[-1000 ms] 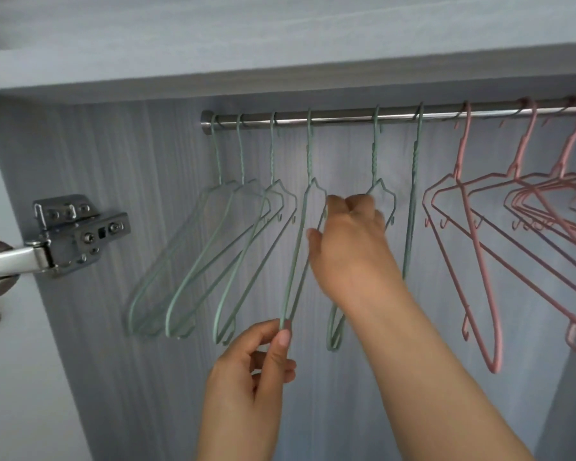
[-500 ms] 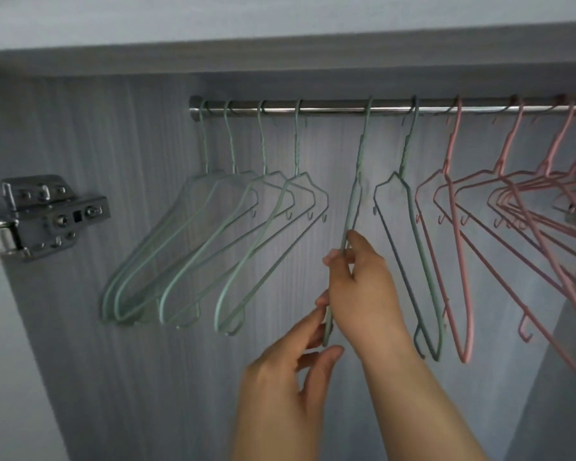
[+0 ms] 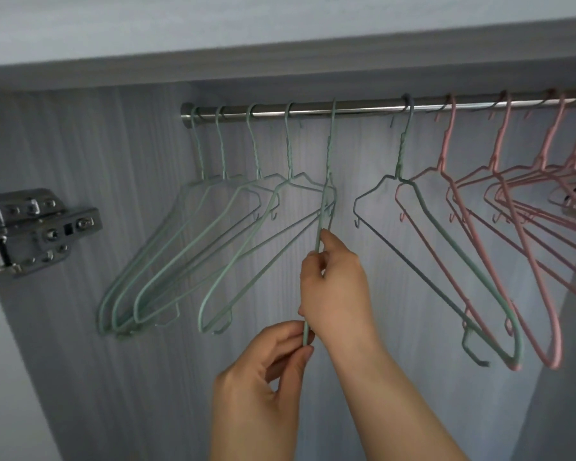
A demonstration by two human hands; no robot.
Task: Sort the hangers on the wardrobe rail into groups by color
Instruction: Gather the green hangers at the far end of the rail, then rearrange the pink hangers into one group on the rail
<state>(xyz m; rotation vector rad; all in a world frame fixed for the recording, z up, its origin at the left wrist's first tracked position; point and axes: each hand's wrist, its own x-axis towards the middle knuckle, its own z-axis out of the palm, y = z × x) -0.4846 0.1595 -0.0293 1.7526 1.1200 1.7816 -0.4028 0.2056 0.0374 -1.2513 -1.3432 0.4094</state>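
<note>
No writing or brand mark can be read on anything here. A metal rail (image 3: 363, 106) runs across the upper half of the frame from its end cap at centre left to the right edge. Four green hangers (image 3: 167, 261) hang close together at its left end, their frames splayed toward the lower left. A fifth green hanger (image 3: 328, 168) hangs edge-on just right of them, its hook over the rail. The right hand (image 3: 338, 291) comes up from the lower right with the forearm angled toward centre frame; its fingers are closed on this hanger's wire partway down. The left hand (image 3: 263, 377) rises from the bottom centre, thumb and forefinger pinched on the same hanger's lower end. A sixth green hanger (image 3: 423, 211) hangs apart to the right, touching the first of the pink hangers (image 3: 529, 261), which crowd the rail toward the right edge. A steel door hinge (image 3: 34, 231) sits at the left edge.
</note>
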